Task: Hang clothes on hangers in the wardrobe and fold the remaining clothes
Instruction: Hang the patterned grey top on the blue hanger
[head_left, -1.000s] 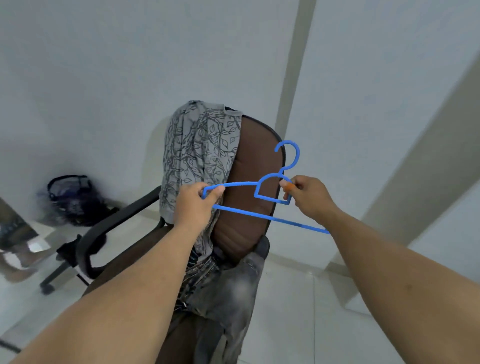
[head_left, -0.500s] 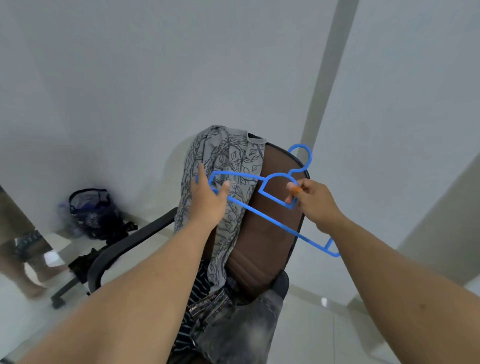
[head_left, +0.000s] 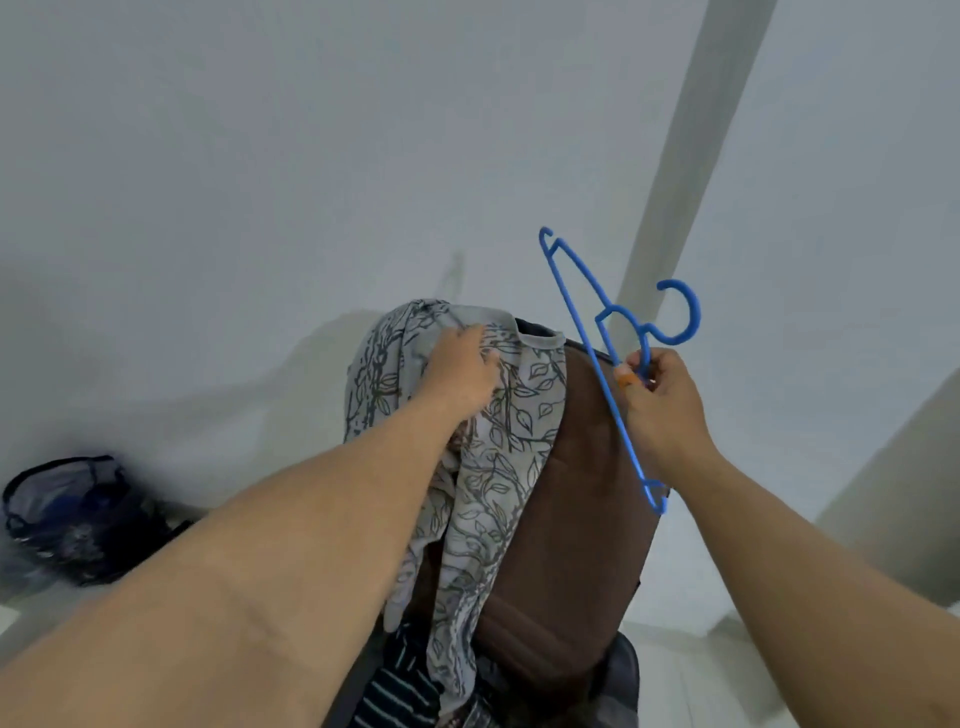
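A grey shirt with a dark leaf print (head_left: 498, 457) hangs over the back of a brown office chair (head_left: 571, 519). My left hand (head_left: 460, 371) grips the shirt near its top, fingers curled into the fabric. My right hand (head_left: 660, 400) holds a blue plastic hanger (head_left: 597, 353) by its neck, to the right of the chair back. The hanger is tilted steeply, one end high and the other low by my wrist. A striped garment (head_left: 400, 686) lies on the seat below.
A dark mesh bag (head_left: 62, 519) sits on the floor at the left by the white wall. A pale vertical post (head_left: 675, 171) rises behind the chair on the right.
My left hand let go of the hanger and moved onto the shirt on the chair back. My right hand swung the hanger up to the right, tilting it steeply.
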